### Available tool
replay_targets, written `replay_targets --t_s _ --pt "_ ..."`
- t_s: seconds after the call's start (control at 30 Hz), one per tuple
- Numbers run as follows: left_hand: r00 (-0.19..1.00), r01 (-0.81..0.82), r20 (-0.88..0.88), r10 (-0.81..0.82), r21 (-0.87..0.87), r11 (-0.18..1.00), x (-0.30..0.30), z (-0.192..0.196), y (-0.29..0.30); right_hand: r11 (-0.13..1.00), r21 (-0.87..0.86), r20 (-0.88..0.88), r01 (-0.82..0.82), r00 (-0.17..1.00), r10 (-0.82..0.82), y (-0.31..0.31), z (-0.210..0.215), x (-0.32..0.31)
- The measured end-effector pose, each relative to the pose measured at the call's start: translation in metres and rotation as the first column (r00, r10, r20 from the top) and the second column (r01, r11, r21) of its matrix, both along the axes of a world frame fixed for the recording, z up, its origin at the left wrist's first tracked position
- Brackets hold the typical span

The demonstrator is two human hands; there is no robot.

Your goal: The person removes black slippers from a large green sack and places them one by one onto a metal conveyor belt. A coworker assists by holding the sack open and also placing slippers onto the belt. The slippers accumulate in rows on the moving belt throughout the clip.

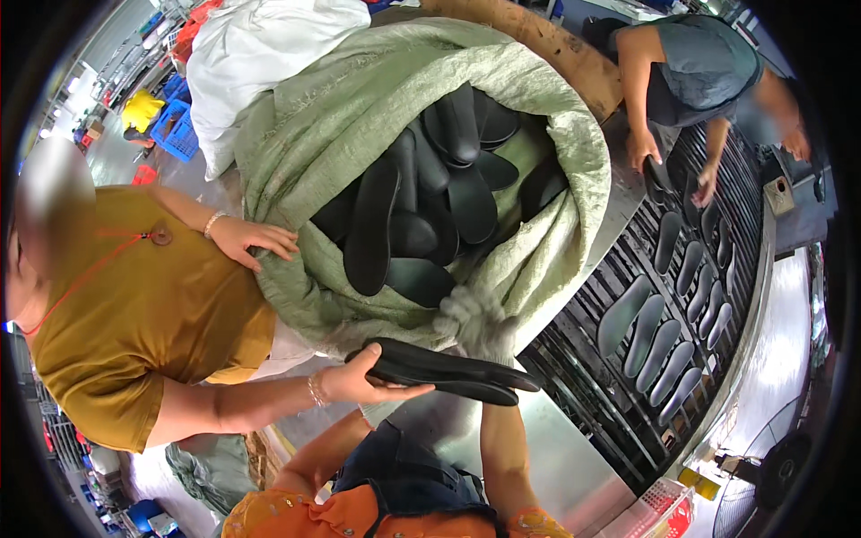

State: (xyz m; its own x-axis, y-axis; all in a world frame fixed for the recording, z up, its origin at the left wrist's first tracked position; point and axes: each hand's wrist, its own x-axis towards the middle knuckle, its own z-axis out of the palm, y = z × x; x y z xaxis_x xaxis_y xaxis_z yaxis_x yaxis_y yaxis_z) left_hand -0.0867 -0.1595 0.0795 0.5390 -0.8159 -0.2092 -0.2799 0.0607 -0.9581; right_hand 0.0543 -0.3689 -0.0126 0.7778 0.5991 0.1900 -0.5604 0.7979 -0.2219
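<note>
Head: right hand (pixel 480 327) gripping insole stack (pixel 448 369), sack rim (pixel 502 287).

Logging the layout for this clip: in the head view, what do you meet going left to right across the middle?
Person in a mustard-yellow shirt → big pale-green woven sack full of black shoe insoles → dark slatted conveyor carrying grey insoles → person in a grey sleeveless top, far right.

Right hand (pixel 480 327): gloved, gripping stack of black insoles (pixel 448 369).
Co-worker's hand (pixel 359 381): under the same stack.
Green sack (pixel 359 117): open, holding more insoles.
Slatted conveyor (pixel 628 394): grey insoles in rows.
</note>
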Motion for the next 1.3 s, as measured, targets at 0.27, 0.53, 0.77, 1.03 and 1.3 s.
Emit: replay_targets --t_s 0.27,0.53,0.77,1.03,1.3 --pt "0.896 0.430 -0.152 -0.418 0.053 0.901 0.027 0.020 -0.031 0.969 -0.234 -0.013 0.076 0.997 -0.082 -0.069 0.006 -0.063" --pt "0.876 0.465 -0.081 -0.476 -0.126 0.876 0.062 -0.014 -0.089 0.894 -0.266 -0.151 0.360 0.901 -0.408 -0.113 -0.015 -0.091" --pt "0.579 -0.022 0.435 -0.690 0.854 0.520 -0.044 -0.126 -0.169 0.795 -0.556 -0.040 0.242 0.948 -0.316 -0.152 0.026 -0.113" --pt "0.303 -0.331 -0.089 -0.949 0.924 -0.193 -0.031 -0.094 -0.155 -0.140 -0.968 0.173 0.210 0.956 0.237 -0.167 0.050 -0.087" --pt "0.297 -0.516 -0.223 -0.928 0.780 -0.353 -0.037 -0.077 -0.107 -0.063 -0.920 0.386 0.386 0.923 0.018 -0.006 0.092 0.073"
